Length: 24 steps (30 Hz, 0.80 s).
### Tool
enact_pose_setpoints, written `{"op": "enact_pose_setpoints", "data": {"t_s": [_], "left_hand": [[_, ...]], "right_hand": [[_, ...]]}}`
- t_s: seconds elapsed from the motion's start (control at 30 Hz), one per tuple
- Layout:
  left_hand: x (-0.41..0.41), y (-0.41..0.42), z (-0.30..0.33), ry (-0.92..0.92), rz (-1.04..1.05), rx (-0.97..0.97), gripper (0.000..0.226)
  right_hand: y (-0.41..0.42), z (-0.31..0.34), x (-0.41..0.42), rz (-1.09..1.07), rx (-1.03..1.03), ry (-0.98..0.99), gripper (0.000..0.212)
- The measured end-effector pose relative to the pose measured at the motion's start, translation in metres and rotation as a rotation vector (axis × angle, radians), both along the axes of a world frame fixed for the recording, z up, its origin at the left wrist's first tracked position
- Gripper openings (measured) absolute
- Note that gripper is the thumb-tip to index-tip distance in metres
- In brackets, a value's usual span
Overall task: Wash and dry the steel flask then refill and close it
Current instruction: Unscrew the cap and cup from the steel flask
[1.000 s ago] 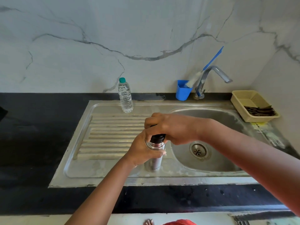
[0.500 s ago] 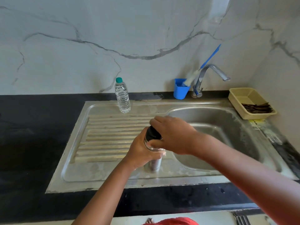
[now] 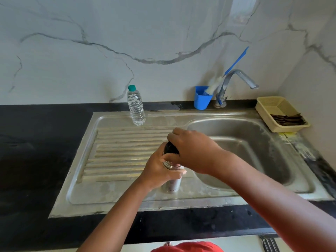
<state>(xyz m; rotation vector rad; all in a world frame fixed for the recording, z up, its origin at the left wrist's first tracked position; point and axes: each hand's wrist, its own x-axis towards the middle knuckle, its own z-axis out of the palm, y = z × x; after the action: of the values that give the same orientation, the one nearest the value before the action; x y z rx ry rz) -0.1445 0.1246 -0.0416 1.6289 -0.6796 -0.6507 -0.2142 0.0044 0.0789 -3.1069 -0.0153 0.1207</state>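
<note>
While the steel flask point(image 3: 171, 182) stands upright on the sink's drainboard point(image 3: 118, 151), my left hand point(image 3: 160, 171) clamps its rigid, slick-looking body — right fingers point(image 3: 174, 157) closed round the black cap point(image 3: 170, 148); likely light, so grip mid-body.

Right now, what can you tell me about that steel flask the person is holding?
The steel flask is a slim cylinder of shiny metal with faint lettering low on its side. It stands upright on the sink's draining board, beside the basin. A black cap sits at its top. The left hand wraps around its upper body, and the right hand grips the cap from above. Whether the cap is fully screwed on cannot be told.
</note>
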Motion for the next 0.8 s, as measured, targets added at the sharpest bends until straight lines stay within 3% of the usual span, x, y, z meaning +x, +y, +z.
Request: {"op": "enact_pose_setpoints", "data": {"t_s": [0.13,0.23,0.3,0.4,0.53,0.63,0.7,0.8], "left_hand": [[-0.002,0.0,0.003,-0.024,0.003,-0.014,0.061],[-0.003,0.0,0.005,-0.038,0.012,-0.048,0.074],[-0.002,-0.001,0.005,-0.026,0.018,-0.036,0.069],[-0.002,0.0,0.002,0.004,-0.018,-0.02,0.059],[-0.002,0.0,0.007,-0.014,-0.011,-0.027,0.06],[-0.003,-0.002,0.007,-0.03,-0.029,-0.037,0.065],[-0.001,-0.001,0.007,-0.027,-0.01,-0.036,0.071],[0.001,0.002,0.003,-0.059,-0.017,-0.031,0.067]], "right_hand": [[-0.006,0.009,0.003,0.164,0.042,0.1,0.04],[-0.012,0.016,0.003,0.258,0.22,0.214,0.065],[-0.012,0.016,0.001,0.138,0.257,0.193,0.074],[-0.003,0.01,0.002,-0.075,0.045,0.05,0.056],[-0.003,0.015,0.004,0.124,-0.022,0.053,0.038],[-0.013,0.019,0.003,0.214,0.147,0.186,0.075],[-0.012,0.016,0.001,0.142,0.26,0.205,0.096],[-0.004,0.006,-0.001,-0.023,0.152,0.074,0.071]]}}
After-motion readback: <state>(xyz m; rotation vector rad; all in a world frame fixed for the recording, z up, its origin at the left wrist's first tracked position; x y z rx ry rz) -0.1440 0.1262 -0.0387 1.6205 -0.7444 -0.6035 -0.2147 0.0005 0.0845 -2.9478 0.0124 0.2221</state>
